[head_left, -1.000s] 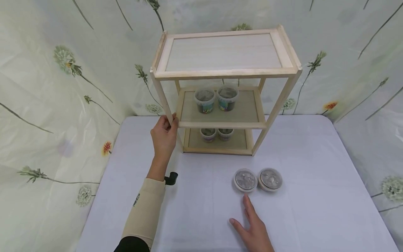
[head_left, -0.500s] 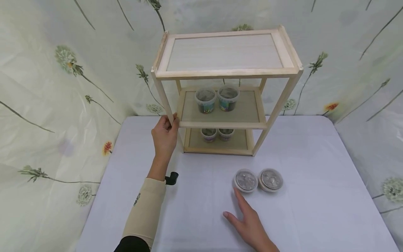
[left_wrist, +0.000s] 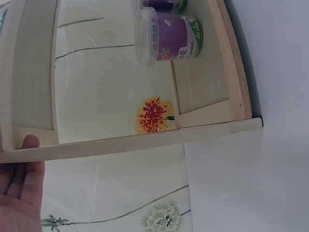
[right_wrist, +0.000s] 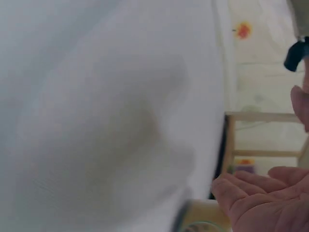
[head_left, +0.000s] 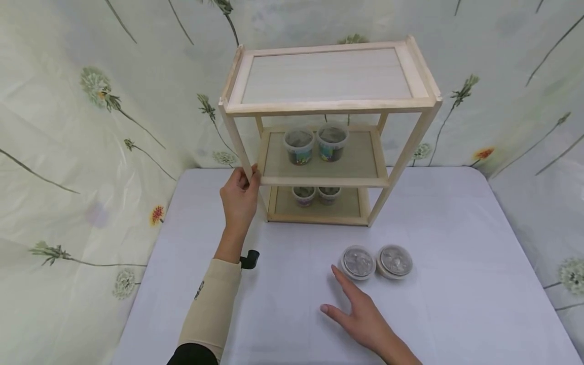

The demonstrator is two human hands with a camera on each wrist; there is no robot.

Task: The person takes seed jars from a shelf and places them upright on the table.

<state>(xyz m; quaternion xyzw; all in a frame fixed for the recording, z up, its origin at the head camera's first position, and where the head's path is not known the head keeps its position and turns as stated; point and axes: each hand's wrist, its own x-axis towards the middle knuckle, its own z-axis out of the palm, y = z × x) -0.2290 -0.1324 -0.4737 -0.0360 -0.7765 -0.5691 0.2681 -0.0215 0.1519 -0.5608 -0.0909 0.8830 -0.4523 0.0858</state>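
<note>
took the head-view centre as the dial. found left hand [head_left: 239, 197] near half past eight, pinching the front post [head_left: 238, 139] of the three-tier wooden rack [head_left: 319, 181] at twelve to one o'clock. noted right hand [head_left: 365, 319] at five o'clock, grasping nothing, with fingers extended; could not confirm contact between index fingertip [head_left: 335, 269] and first grey-topped tub [head_left: 359, 263]. logged that tub near half past four on white tablecloth [head_left: 283, 304], with second grey-topped tub [head_left: 395, 262] close at its three o'clock. recorded two printed tubs [head_left: 299, 155] on the middle tier [head_left: 360, 158] and two purple-labelled tubs [left_wrist: 176, 37] on the bottom tier [head_left: 350, 204].

judged a light, steady pinch best for the slender post, without sideways pull. for the first tub, advised opposing thumb and fingers low round the wall, avoiding lid and neighbour.
</note>
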